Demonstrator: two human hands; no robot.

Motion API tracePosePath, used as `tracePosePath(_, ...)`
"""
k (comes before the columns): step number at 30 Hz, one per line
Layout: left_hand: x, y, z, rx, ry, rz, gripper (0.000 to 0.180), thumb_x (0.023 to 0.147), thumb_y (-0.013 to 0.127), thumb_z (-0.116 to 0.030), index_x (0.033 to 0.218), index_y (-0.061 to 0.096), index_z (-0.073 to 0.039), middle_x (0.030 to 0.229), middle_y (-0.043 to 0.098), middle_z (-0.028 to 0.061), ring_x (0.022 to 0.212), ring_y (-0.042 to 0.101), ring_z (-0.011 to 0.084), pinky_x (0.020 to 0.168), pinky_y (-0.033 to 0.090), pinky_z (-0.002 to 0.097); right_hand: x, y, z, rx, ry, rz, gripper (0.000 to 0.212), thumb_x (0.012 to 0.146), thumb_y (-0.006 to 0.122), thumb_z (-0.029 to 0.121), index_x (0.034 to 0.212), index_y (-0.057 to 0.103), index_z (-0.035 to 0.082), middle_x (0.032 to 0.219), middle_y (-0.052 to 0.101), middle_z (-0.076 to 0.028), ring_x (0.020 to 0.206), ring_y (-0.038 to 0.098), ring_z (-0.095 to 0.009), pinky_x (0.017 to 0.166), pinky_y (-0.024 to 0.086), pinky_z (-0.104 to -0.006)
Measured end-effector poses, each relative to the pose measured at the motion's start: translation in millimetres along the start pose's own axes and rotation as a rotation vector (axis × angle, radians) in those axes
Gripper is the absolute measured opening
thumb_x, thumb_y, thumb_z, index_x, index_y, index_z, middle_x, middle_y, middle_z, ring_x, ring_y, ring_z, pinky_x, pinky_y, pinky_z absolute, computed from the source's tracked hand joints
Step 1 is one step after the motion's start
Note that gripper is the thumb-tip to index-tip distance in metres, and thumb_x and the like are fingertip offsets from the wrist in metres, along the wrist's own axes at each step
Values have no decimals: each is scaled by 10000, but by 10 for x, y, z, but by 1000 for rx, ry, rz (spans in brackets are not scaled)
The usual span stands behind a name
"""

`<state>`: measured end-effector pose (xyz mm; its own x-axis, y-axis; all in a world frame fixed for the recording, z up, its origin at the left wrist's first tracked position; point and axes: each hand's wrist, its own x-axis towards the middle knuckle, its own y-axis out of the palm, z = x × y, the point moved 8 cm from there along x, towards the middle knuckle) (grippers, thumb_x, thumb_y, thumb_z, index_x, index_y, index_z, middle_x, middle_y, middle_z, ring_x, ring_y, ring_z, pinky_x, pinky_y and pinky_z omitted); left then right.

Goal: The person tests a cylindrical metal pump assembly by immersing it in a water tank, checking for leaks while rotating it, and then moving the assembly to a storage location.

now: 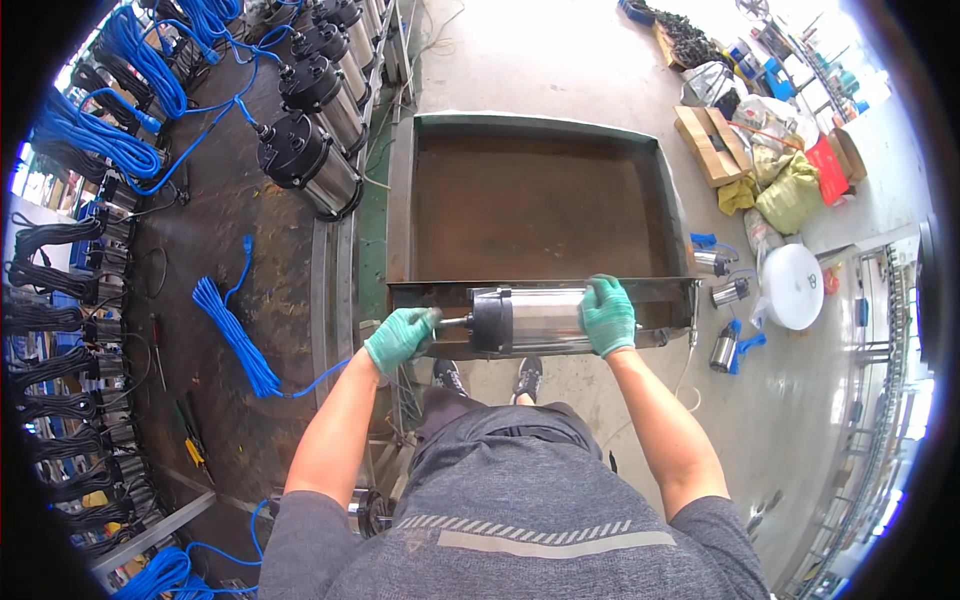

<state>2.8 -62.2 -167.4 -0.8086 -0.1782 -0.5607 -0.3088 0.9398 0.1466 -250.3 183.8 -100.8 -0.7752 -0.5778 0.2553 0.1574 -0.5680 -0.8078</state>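
Note:
A submersible pump point(545, 318) with a shiny steel body and a black end cap lies on its side over the near edge of a rusty metal tank point(535, 122). My right hand point(608, 316), in a green glove, is closed round the body's right end. My left hand point(403, 338), gloved too, is closed at the short stem coming out of the black cap. A blue cable point(322, 384) runs to this hand from a bundled blue coil point(235, 335) on the dark bench at the left. What lies inside the left fingers is partly hidden.
Several upright pumps point(310, 165) line the bench's far edge, with blue cable coils point(140, 65) behind. Yellow-handled pliers point(193, 450) lie on the bench. On the right-hand floor are smaller pumps point(724, 350), a white round lid point(792, 287), sacks point(790, 190) and a cardboard box point(712, 145).

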Motion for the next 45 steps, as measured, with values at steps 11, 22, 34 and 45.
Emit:
tracePosePath(11, 116, 38, -29, 37, 73, 143, 268, 911, 738, -163, 1094, 571, -62, 803, 533, -26, 654, 522, 63, 574, 455, 231, 1, 5, -39, -4, 6, -1, 142, 873, 617, 122, 981, 676, 51, 1049, 666, -142, 942, 631, -361, 851, 517, -436)
tracePosePath(22, 39, -41, -2, 480, 145, -284, 205, 886, 762, -171, 962, 626, -37, 762, 551, -23, 714, 492, 61, 608, 433, 254, -2, 20, -42, -4, 14, 13, 140, 880, 612, 123, 983, 676, 52, 1054, 665, -136, 941, 630, -357, 852, 515, -439)
tracePosePath(34, -32, 17, 120, -95, 43, -146, 262, 998, 604, -226, 1171, 558, -34, 912, 621, 54, 785, 620, 122, 683, 536, 293, 6, -10, -3, -5, 13, 11, 128, 876, 613, 111, 970, 676, 52, 1048, 666, -132, 933, 630, -361, 848, 517, -435)
tracePosePath(45, 14, -22, -75, 278, 56, -5, 399, 908, 708, -156, 1255, 572, -12, 974, 665, 61, 751, 626, 104, 649, 530, 257, -6, -11, -33, 7, 17, 17, 133, 876, 621, 123, 974, 675, 51, 1054, 665, -137, 945, 631, -357, 850, 518, -432)
